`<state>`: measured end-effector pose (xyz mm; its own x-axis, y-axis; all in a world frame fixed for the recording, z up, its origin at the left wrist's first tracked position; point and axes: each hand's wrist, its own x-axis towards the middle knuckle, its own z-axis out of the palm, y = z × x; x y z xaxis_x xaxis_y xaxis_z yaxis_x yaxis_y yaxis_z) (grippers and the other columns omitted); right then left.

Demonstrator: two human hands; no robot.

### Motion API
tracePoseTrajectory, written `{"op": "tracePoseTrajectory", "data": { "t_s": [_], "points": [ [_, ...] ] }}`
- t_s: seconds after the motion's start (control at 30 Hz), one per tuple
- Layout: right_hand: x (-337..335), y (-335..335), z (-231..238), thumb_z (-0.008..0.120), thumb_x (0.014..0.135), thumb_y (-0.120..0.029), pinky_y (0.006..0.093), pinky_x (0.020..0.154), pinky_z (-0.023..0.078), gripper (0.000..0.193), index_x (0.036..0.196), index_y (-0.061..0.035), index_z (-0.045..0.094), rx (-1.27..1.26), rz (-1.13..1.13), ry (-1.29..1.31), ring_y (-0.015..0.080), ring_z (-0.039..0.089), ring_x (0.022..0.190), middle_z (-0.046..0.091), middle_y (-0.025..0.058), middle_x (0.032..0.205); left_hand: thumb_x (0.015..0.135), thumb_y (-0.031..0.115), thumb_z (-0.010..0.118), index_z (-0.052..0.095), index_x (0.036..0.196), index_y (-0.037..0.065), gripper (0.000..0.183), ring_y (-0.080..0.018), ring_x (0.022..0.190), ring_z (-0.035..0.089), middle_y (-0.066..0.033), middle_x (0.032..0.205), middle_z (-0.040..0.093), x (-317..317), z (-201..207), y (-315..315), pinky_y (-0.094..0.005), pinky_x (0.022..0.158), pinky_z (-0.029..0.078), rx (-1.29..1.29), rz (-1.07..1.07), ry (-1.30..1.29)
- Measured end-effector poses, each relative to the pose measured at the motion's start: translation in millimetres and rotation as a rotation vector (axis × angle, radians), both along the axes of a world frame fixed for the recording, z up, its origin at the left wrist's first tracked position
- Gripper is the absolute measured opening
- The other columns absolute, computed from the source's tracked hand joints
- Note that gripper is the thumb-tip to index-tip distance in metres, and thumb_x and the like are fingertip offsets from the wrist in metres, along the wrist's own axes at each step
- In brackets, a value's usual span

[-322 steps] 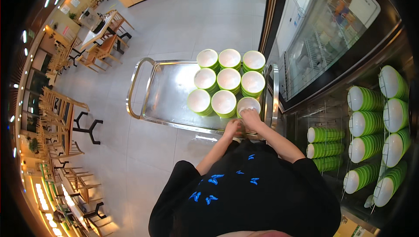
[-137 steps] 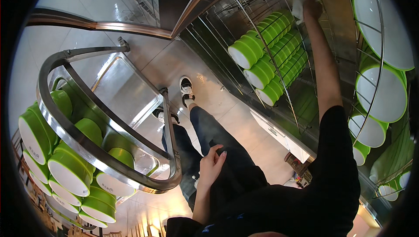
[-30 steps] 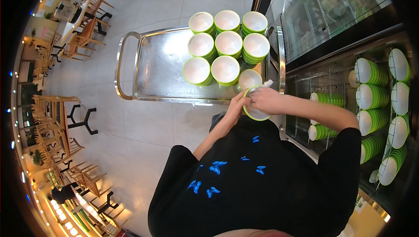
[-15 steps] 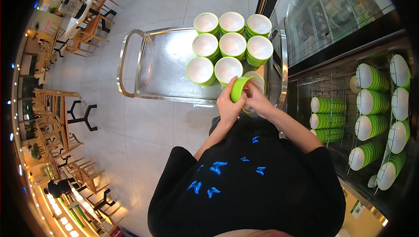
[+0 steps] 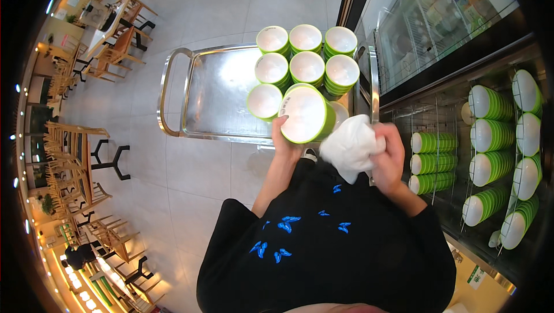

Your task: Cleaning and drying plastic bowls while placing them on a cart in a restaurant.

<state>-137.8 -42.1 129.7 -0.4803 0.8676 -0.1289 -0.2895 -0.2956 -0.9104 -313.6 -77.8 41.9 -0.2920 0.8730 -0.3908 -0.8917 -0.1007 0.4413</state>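
Observation:
My left hand (image 5: 283, 140) grips a bowl (image 5: 303, 115), white inside and bright green outside, with its mouth turned up toward me. The thumb lies over its rim and the other fingers are mostly hidden beneath. In my right hand (image 5: 390, 154) is a bunched white cloth (image 5: 350, 145), just right of the bowl and apart from its inside. Beyond my hands, several stacks of matching bowls (image 5: 307, 67) stand in rows on a metal trolley (image 5: 216, 91). The held bowl partly covers the nearest row.
At my right, an open cabinet holds tipped stacks of green bowls (image 5: 491, 135) on a wire rack (image 5: 460, 197). Above it is a glass-fronted fridge (image 5: 427, 30). Wooden chairs (image 5: 75, 154) and tables stand along the left, on a grey tiled floor (image 5: 196, 183).
The bowl has turned from side-on to mouth up and moved slightly left. My right hand has left it, drawing back right with the white cloth, which now shows fully.

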Motion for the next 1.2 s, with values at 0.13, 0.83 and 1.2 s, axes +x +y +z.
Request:
{"op": "tracePoseTrajectory", "data": {
  "t_s": [0.13,0.83,1.2],
  "points": [
    [-18,-10,1,0.053,0.057,-0.009,0.0393,0.077,0.034,0.031,0.088,-0.0098,0.051,1.441,-0.031,-0.48,0.0245,0.045,0.084,0.047,0.007,0.091,0.071,0.028,0.042,0.037,0.11,0.001,0.047,-0.0232,0.09,0.049,-0.0122,0.1,0.048,20,18,-4,-0.0346,0.075,0.041,0.24,-0.359,-0.323],
    [-16,9,-4,0.034,0.083,-0.027,0.0261,0.077,0.039,0.034,0.103,-0.0022,0.044,-0.524,0.1,0.323,0.0154,0.05,0.086,0.052,0.0081,0.096,0.077,0.017,0.048,0.042,0.105,0.0,0.033,-0.0155,0.091,0.046,-0.0078,0.1,0.048,34,39,-4,-0.0265,0.078,0.037,0.237,-0.712,0.51],
    [-21,-2,-36,0.033,0.083,-0.022,0.0326,0.078,0.04,0.03,0.1,-0.0015,0.045,-0.683,-0.118,0.733,0.0198,0.05,0.089,0.051,0.0098,0.096,0.079,0.016,0.042,0.051,0.073,-0.007,0.025,-0.0063,0.059,0.046,-0.0032,0.061,0.052,55,10,2,-0.0246,0.046,0.035,-0.094,-0.039,0.946]
  ]
}}
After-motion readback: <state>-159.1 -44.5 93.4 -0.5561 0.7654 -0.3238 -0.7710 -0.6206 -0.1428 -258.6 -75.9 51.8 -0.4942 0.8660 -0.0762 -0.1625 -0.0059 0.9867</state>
